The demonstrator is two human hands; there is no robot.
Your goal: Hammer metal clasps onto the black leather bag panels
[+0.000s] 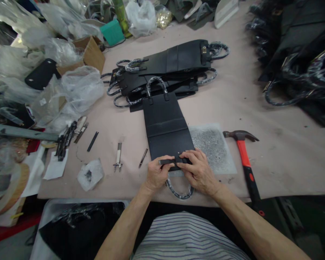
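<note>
While the left hand (157, 174) and right hand (199, 171) pinched a black strap (166, 162), the black bag (165, 117) lay beneath them on a pinkish table (230, 103); a hammer (244, 155) rested rightward; clear plastic (82, 86) crowded the left.

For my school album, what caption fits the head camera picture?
Left hand pinches a dark strip, right hand beside it, over a black bag panel.

The front bag (166, 117) and the strap (167, 161) are black, the counter (281, 144) a dusty pink-beige. The hammer handle (249, 176) is red and black; the whitish sheet (212, 148) is speckled dark grey. The shirt (189, 238) is pale with thin dark stripes, the carton (94, 56) brown, the block (112, 32) teal-green.
</note>
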